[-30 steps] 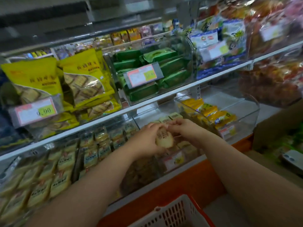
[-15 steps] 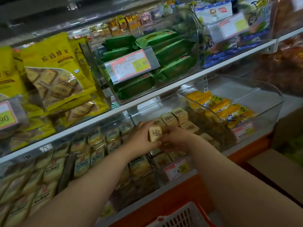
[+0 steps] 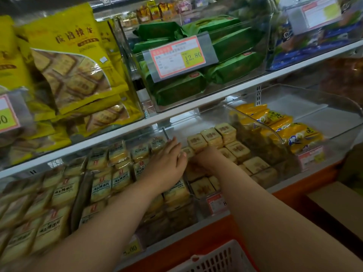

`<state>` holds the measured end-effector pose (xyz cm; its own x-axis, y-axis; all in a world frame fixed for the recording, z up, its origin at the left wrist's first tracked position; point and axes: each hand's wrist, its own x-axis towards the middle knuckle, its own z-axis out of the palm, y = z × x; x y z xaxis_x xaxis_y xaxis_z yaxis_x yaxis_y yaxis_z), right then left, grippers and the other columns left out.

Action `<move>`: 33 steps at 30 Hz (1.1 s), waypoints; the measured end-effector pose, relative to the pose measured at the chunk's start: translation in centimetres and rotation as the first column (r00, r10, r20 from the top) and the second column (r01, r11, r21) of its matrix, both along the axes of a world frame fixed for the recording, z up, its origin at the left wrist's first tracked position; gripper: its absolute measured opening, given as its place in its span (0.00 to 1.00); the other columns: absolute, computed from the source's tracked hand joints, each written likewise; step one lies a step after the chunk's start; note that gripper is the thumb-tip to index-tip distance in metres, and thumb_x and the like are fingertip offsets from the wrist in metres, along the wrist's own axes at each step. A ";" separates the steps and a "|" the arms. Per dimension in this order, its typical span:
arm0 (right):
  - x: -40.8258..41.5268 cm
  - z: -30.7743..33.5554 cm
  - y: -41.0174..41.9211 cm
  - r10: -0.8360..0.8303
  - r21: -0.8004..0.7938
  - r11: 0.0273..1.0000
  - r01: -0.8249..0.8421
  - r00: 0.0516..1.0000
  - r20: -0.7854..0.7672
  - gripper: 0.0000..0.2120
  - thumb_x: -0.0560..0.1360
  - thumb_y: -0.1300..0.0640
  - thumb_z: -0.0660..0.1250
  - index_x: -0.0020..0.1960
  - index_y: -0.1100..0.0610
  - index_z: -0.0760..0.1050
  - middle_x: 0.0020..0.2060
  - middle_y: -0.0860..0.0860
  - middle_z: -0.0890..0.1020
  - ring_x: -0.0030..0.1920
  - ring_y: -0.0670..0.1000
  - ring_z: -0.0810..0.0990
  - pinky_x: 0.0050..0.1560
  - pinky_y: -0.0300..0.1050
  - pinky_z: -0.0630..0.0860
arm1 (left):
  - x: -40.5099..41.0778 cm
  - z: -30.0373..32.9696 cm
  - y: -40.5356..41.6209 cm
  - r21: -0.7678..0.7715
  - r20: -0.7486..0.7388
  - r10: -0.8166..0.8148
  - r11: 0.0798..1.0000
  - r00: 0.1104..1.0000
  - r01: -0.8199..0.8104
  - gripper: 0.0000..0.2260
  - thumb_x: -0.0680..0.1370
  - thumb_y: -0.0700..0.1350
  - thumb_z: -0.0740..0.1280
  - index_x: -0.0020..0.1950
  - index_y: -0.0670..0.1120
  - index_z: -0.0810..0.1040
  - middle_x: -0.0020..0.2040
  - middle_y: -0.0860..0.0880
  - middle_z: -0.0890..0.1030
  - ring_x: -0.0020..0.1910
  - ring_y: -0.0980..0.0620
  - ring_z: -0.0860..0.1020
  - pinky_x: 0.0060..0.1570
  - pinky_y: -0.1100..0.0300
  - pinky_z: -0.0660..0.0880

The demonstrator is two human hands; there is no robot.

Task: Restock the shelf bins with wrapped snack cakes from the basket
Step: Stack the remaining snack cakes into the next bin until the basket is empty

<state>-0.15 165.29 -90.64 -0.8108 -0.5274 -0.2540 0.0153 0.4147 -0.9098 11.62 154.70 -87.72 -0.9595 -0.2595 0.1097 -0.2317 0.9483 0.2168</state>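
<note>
Both my hands are inside the clear middle bin (image 3: 196,124) on the lower shelf. Between them sits one pale square wrapped snack cake (image 3: 188,151), low among the others. My left hand (image 3: 169,160) lies with fingers stretched toward the back, its thumb against the cake. Fingers curled down, my right hand (image 3: 206,157) holds the cake's right side; its fingertips are hidden. Rows of the same snack cakes (image 3: 210,136) fill the bin behind and to the right. The white basket (image 3: 216,258) with a red rim shows at the bottom edge.
A bin of pale wrapped slices (image 3: 98,185) stands to the left, a bin of yellow-wrapped snacks (image 3: 275,122) to the right. The upper shelf (image 3: 216,95) overhangs close above, carrying green packs (image 3: 196,89) and yellow bags (image 3: 74,61). A price tag (image 3: 216,203) fronts the middle bin.
Both hands held the cake up above the bin; they have since lowered it and pushed it deeper among the cakes. The view has closed in on the shelf.
</note>
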 end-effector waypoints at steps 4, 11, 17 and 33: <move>0.1 0.1 -0.2 0.003 -0.234 0.970 0.063 0.962 0.272 0.05 0.75 0.66 0.68 0.51 0.63 0.78 0.45 0.58 0.83 0.46 0.54 0.84 0.47 0.49 0.82 | 0.0 -0.3 0.1 -0.001 -0.021 -0.002 1.000 1.000 0.002 0.25 0.84 0.57 0.45 0.81 0.53 0.54 0.81 0.56 0.46 0.79 0.58 0.46 0.73 0.57 0.46; -0.1 0.4 0.3 0.012 -0.031 0.999 -0.009 0.996 0.084 0.17 0.79 0.63 0.64 0.67 0.64 0.73 0.38 0.51 0.75 0.36 0.49 0.75 0.36 0.42 0.78 | 0.1 -0.1 0.1 0.007 -0.031 -0.008 1.000 0.999 0.008 0.24 0.84 0.57 0.46 0.80 0.53 0.58 0.81 0.57 0.48 0.79 0.58 0.47 0.75 0.53 0.49; 0.6 1.4 -0.5 0.289 0.210 0.942 -0.260 0.950 -0.121 0.28 0.79 0.69 0.51 0.72 0.47 0.70 0.43 0.51 0.75 0.35 0.49 0.71 0.31 0.41 0.70 | 0.1 0.0 0.0 -0.005 -0.020 -0.008 1.000 1.000 0.008 0.24 0.84 0.56 0.47 0.79 0.52 0.59 0.81 0.56 0.49 0.79 0.57 0.47 0.76 0.52 0.50; 9.1 0.6 9.6 -0.167 -0.210 0.977 0.038 0.753 -0.637 0.09 0.77 0.60 0.60 0.49 0.51 0.78 0.41 0.45 0.79 0.43 0.48 0.78 0.42 0.42 0.73 | 5.3 -0.4 6.7 0.034 -0.145 -0.058 0.997 0.988 0.064 0.28 0.80 0.51 0.63 0.79 0.49 0.60 0.81 0.49 0.56 0.78 0.49 0.56 0.74 0.52 0.58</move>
